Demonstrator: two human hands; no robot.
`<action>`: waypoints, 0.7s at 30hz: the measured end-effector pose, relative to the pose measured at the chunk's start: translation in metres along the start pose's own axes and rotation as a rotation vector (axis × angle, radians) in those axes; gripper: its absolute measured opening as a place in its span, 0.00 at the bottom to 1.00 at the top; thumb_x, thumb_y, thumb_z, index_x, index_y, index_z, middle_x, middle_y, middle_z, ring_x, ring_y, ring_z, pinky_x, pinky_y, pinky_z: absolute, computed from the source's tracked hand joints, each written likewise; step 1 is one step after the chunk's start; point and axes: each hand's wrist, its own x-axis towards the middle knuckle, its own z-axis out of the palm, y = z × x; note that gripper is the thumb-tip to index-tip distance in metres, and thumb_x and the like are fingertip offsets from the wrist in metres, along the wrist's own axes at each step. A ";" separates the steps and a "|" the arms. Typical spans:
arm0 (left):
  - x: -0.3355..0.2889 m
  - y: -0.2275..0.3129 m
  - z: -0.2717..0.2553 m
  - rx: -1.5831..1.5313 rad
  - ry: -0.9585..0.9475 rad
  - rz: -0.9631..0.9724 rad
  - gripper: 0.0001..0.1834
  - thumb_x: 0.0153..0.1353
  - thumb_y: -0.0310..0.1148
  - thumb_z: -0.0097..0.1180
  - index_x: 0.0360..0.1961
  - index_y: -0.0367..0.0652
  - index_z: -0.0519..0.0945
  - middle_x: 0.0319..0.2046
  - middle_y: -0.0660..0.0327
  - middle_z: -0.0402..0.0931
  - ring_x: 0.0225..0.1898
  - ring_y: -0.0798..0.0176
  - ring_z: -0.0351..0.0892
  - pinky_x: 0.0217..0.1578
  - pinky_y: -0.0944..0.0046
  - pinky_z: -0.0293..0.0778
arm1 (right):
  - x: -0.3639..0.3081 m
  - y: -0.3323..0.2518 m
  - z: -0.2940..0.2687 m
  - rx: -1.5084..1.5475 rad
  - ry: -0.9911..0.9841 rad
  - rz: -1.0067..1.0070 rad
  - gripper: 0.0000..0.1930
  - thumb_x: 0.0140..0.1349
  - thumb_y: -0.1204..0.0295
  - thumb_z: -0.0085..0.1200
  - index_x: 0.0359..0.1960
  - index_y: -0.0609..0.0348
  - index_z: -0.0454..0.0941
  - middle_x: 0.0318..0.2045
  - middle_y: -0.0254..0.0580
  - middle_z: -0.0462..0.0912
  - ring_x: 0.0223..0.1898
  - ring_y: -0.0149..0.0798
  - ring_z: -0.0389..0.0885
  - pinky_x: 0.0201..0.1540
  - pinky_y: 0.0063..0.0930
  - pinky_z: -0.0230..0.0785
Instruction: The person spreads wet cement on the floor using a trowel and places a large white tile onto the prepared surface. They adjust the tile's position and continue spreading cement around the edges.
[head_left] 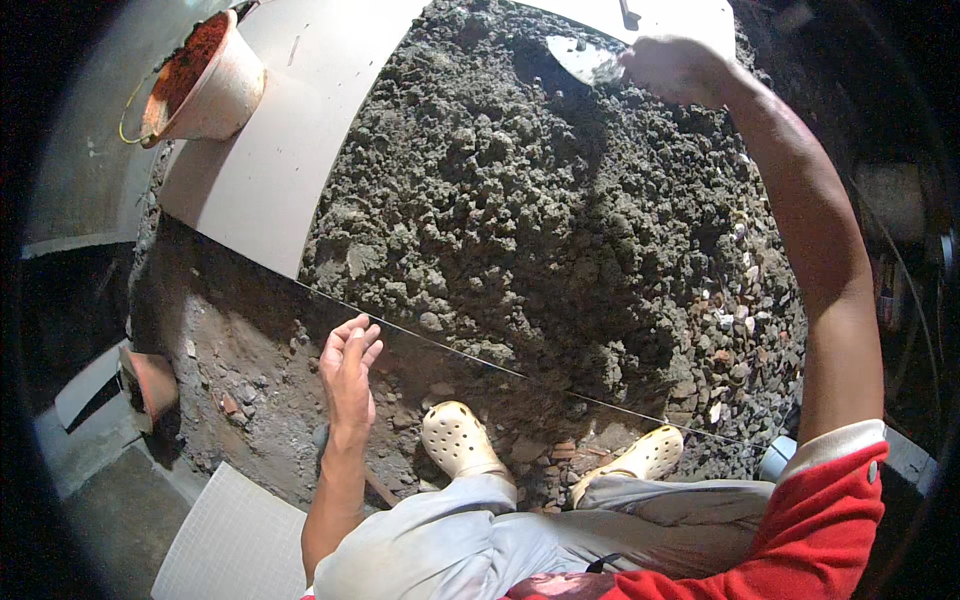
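A worker's right hand has its fingers closed around a trowel at the far edge of lumpy grey mortar; at near left, the left hand is half curled beside a string, its grip on the line impossible to tell. Pale slabs already lie left and far; the rough mortar between appears unlevelled, uncovered.

Right arm outstretched, right hand clenched, left hand loosely curled
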 end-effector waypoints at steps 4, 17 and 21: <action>-0.001 0.001 0.000 -0.002 0.000 -0.001 0.16 0.76 0.35 0.51 0.56 0.36 0.75 0.53 0.57 0.76 0.57 0.61 0.78 0.58 0.60 0.75 | -0.016 -0.008 -0.008 0.044 -0.117 0.026 0.24 0.77 0.52 0.45 0.60 0.57 0.76 0.52 0.47 0.83 0.52 0.38 0.82 0.52 0.37 0.74; 0.004 -0.001 0.002 -0.004 -0.016 -0.017 0.14 0.75 0.34 0.51 0.55 0.36 0.76 0.51 0.59 0.78 0.54 0.64 0.79 0.56 0.61 0.76 | -0.016 -0.041 0.020 0.118 -0.192 -0.029 0.23 0.76 0.53 0.46 0.61 0.56 0.77 0.53 0.42 0.83 0.50 0.32 0.82 0.47 0.31 0.75; 0.003 -0.003 -0.003 -0.026 0.032 -0.025 0.14 0.75 0.34 0.51 0.55 0.36 0.77 0.51 0.58 0.78 0.53 0.63 0.79 0.56 0.60 0.76 | 0.005 -0.018 -0.001 0.314 -0.133 -0.055 0.23 0.76 0.53 0.47 0.61 0.55 0.77 0.53 0.40 0.83 0.49 0.30 0.82 0.46 0.30 0.76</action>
